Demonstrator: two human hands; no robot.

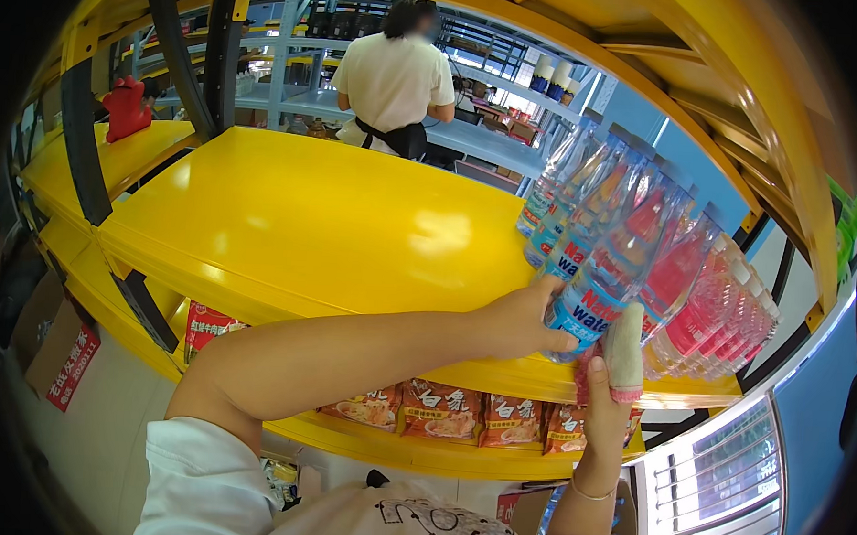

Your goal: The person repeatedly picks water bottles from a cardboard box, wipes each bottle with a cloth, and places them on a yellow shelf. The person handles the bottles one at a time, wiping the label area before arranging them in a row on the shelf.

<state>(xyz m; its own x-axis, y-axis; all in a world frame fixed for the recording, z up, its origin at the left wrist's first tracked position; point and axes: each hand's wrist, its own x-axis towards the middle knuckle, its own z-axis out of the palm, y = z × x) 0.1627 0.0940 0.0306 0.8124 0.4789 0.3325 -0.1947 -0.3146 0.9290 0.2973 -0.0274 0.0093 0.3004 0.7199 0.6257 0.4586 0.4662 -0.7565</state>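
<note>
My left hand [534,321] is wrapped around the lower part of a clear plastic water bottle [597,293] at the front of a group on the yellow shelf. Behind it stand several more blue-capped water bottles [553,201], their labels printed in blue and red. A pale cloth with a pink edge [626,351] is in my right hand [601,393], its fingers mostly hidden beneath the fabric. The cloth is close beside the front bottle's base; whether they touch is unclear.
Rows of white-capped bottles with pink labels [717,316] stand to the right on the yellow metal shelf [316,219]. Orange instant noodle packets [442,410] line the level below. The upper shelf's beam [682,131] arches overhead. Behind, a person in white [394,79] faces away.
</note>
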